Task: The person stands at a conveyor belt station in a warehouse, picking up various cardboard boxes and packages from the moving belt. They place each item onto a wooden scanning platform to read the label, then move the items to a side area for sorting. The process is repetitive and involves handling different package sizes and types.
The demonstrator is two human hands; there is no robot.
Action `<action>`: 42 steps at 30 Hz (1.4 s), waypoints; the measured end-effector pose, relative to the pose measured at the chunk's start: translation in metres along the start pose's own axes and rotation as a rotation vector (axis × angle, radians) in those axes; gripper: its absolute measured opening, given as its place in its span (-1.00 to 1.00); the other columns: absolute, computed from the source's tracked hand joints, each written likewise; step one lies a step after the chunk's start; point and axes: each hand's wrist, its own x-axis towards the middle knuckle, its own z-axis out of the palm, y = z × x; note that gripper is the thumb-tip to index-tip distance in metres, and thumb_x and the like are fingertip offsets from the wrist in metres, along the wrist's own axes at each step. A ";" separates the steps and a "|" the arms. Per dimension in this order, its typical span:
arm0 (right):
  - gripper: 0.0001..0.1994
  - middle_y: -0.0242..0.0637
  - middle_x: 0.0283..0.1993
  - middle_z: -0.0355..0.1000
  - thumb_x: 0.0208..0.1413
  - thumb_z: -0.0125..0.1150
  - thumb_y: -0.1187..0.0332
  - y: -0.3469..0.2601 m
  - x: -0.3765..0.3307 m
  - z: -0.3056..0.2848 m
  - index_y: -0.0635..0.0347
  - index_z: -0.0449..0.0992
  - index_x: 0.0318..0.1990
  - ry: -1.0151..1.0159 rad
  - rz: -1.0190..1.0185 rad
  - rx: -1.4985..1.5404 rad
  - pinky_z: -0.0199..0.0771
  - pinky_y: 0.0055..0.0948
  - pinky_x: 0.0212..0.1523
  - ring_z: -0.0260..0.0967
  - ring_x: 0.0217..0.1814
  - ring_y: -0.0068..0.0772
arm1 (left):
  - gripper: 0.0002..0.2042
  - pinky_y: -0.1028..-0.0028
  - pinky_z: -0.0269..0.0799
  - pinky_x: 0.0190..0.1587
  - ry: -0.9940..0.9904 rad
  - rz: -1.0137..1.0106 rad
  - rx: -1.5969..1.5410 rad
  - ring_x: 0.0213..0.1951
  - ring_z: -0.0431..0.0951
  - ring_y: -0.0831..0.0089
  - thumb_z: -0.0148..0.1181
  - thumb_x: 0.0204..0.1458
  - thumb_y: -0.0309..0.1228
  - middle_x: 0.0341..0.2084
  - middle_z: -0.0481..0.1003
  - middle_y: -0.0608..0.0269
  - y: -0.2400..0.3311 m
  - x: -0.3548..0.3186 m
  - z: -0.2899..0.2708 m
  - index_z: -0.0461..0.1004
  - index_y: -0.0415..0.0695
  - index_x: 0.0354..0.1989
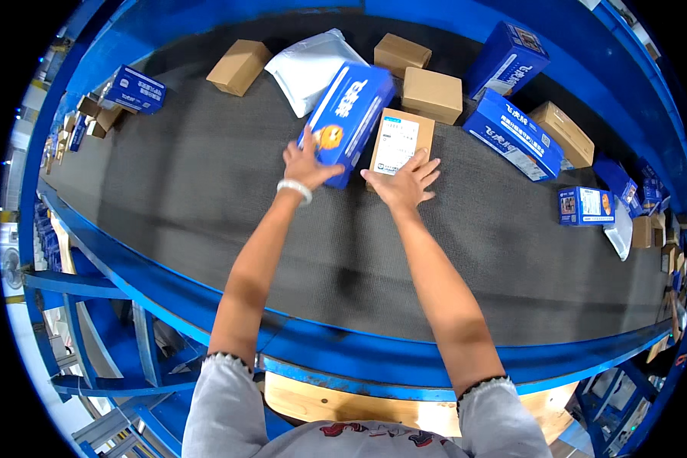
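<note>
Right now my left hand [307, 164] lies spread on the near end of a long blue carton [349, 120], fingers wrapping its lower corner, a white bracelet [295, 189] on the wrist. My right hand [404, 182] rests flat, fingers wide, on the near edge of a small brown box [399, 140] with a white label, touching the blue carton's right side. Both sit on the dark conveyor belt [206, 198]. At twelve o'clock lies a white poly mailer [307, 69]; at two o'clock, another blue carton [511, 133].
</note>
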 end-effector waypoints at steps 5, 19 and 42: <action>0.42 0.26 0.56 -0.29 -0.35 0.63 -0.12 0.021 -0.021 -0.046 0.10 -0.32 0.58 -0.268 0.002 0.044 -0.03 0.43 0.42 -0.34 0.62 0.30 | 0.13 -0.12 0.41 0.21 -0.415 -0.293 -0.753 0.34 0.30 -0.14 0.46 -0.17 0.19 0.34 0.23 -0.24 -0.057 -0.105 -0.014 0.00 -0.08 0.53; 0.33 0.00 0.54 0.02 -0.32 0.53 -0.13 0.435 -0.310 -0.514 0.19 -0.15 0.58 -0.132 -0.099 1.122 -0.17 -0.17 0.56 -0.08 0.62 -0.09 | -0.01 -0.36 0.34 0.21 -1.332 -0.248 -1.900 0.30 0.31 -0.31 0.21 0.04 0.30 0.38 0.24 -0.13 0.196 -0.424 0.030 0.09 -0.15 0.49; -0.11 0.07 0.29 0.26 0.07 0.48 -0.05 0.791 -0.609 -0.503 0.21 0.12 0.39 1.670 1.168 1.585 0.66 0.03 -0.21 0.49 0.04 0.03 | -0.20 0.22 0.72 -0.16 -1.161 0.215 -0.608 0.12 0.57 0.06 0.02 0.30 0.14 0.25 0.39 -0.11 0.534 -0.562 0.225 0.01 -0.19 0.52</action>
